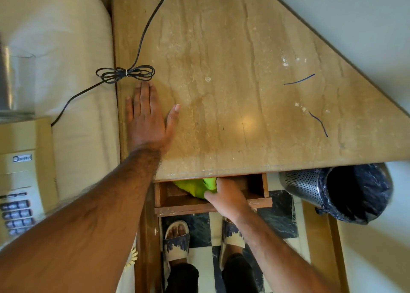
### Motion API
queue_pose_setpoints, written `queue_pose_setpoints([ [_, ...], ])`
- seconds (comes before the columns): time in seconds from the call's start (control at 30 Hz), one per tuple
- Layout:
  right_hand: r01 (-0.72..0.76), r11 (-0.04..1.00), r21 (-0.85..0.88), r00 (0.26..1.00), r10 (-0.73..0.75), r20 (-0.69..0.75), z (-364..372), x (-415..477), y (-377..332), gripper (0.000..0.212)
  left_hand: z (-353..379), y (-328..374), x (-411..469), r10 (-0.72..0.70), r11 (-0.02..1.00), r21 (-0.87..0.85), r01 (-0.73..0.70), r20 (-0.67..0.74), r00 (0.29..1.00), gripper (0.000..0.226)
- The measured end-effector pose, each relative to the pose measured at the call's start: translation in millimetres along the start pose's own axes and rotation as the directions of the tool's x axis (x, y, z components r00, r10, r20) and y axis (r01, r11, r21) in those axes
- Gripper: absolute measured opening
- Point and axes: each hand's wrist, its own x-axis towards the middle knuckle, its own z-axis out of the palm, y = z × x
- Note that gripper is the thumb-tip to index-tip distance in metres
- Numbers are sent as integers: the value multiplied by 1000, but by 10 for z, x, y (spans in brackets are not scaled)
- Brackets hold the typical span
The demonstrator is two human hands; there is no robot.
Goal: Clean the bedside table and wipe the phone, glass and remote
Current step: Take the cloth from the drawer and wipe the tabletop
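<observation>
Both arms are bare from hand to upper forearm, with no sleeves, watch or rings showing; the left hand point(148, 119) and right hand point(228, 198) have short nails, and dark hair covers the forearms. The person wears dark trousers point(184, 277) and open-toed slides point(176, 240), cream with a jagged dark blue pattern across the strap, one on each foot.

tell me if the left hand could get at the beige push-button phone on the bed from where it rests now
Probably yes. The left hand lies flat and empty on the marble table top, and the beige phone sits on the cream bed just to its left, with only the thin black cord between them.
</observation>
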Motion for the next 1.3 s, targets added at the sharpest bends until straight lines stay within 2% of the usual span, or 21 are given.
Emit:
queue_pose_setpoints([
  [0.13, 87, 996, 1, 996, -87, 5, -146, -175, -134, 17, 4, 1, -5, -4, 1000, -5, 4, 5, 1000, 85],
  [0.23, 243, 963, -113, 969, -235, 76, -268, -461, -239, 31, 2, 1, -6, -5, 1000, 3, 5, 1, 1000, 85],
  [0.33, 463, 851, -247, 886, -445, 127, -545, -846, -409, 36, -1, 6, -1, -5, 1000, 3, 5, 1, 1000, 86],
  [0.4, 533, 776, -337, 846, -503, 179, -893, -1032, -586, 34, 0, 4, -2, -4, 1000, 1, 4, 1, 1000, 86],
  [0.57, 545, 667, -508, 837, -464, 289, -1992, -1124, -1194, 24, -19, 7, -2, 8, 1000, -20, -8, -7, 1000, 85],
  [0.67, 561, 568, -603, 819, -486, 305, -2379, -789, -1534, 30, -28, 1, 29, 8, 1000, -25, -8, 4, 1000, 90],
  [0.77, 491, 480, -727, 858, -409, 310, -2543, -234, -1795, 30, -23, 1, 13, 8, 1000, -4, -8, -1, 1000, 88],
  [0.83, 456, 474, -754, 874, -398, 278, -2595, 147, -1886, 29, -20, -1, 5, 6, 1000, 0, -6, -13, 1000, 86],
  [0.9, 409, 518, -751, 877, -451, 166, -2619, 442, -1907, 43, -21, 2, 6, 6, 1000, 2, -6, -19, 1000, 85],
  [1.07, 290, 731, -618, 828, -515, -221, -2532, 640, -1603, 80, -31, 5, 3, 10, 1000, 11, -10, -19, 1000, 84],
  [1.1, 303, 786, -539, 798, -518, -308, -2477, 559, -1464, 83, -33, 3, 3, 10, 1000, 9, -9, -16, 1000, 84],
  [1.17, 396, 865, -307, 660, -501, -560, -2251, 269, -1093, 76, -40, 1, 9, 6, 1000, 4, -6, -9, 1000, 85],
  [1.2, 438, 885, -156, 574, -409, -709, -2057, 78, -858, 71, -43, 0, 7, 6, 1000, 7, -6, -5, 1000, 85],
  [1.23, 462, 886, 38, 509, -230, -830, -1840, -125, -621, 69, -47, 3, 8, 6, 1000, 14, -6, -3, 1000, 85],
  [1.27, 468, 839, 278, 485, 18, -874, -1607, -336, -406, 69, -50, 6, 7, 5, 1000, 22, -5, 1, 1000, 85],
  [1.3, 456, 724, 518, 482, 288, -827, -1383, -517, -210, 69, -51, 9, 7, 4, 1000, 24, -4, 4, 1000, 85],
])
